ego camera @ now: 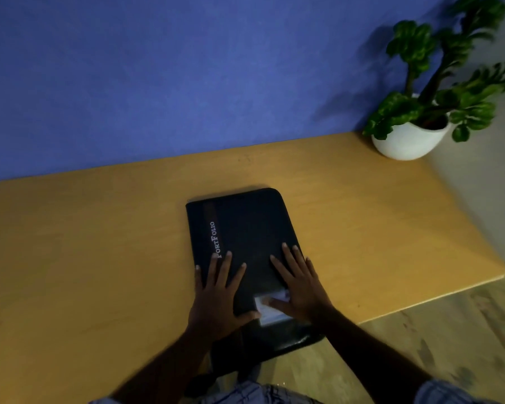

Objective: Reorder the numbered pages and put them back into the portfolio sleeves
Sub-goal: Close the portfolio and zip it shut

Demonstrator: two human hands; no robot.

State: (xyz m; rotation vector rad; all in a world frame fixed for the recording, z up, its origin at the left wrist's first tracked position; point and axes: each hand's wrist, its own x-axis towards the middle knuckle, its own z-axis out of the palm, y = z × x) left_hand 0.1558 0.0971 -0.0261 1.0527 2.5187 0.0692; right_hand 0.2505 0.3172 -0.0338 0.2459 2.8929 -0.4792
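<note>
Nearest, both hands, the left hand (216, 295) and right hand (301, 287), lie flat, fingers straight and gripping nothing, on the closed black portfolio (245, 223) by the front edge of the table (85, 258) — a stiff, fairly light case, I judge, best opened from its rounded right edge.

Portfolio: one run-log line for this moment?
portfolio closed on table | left hand flat on cover | right hand flat on cover
</note>
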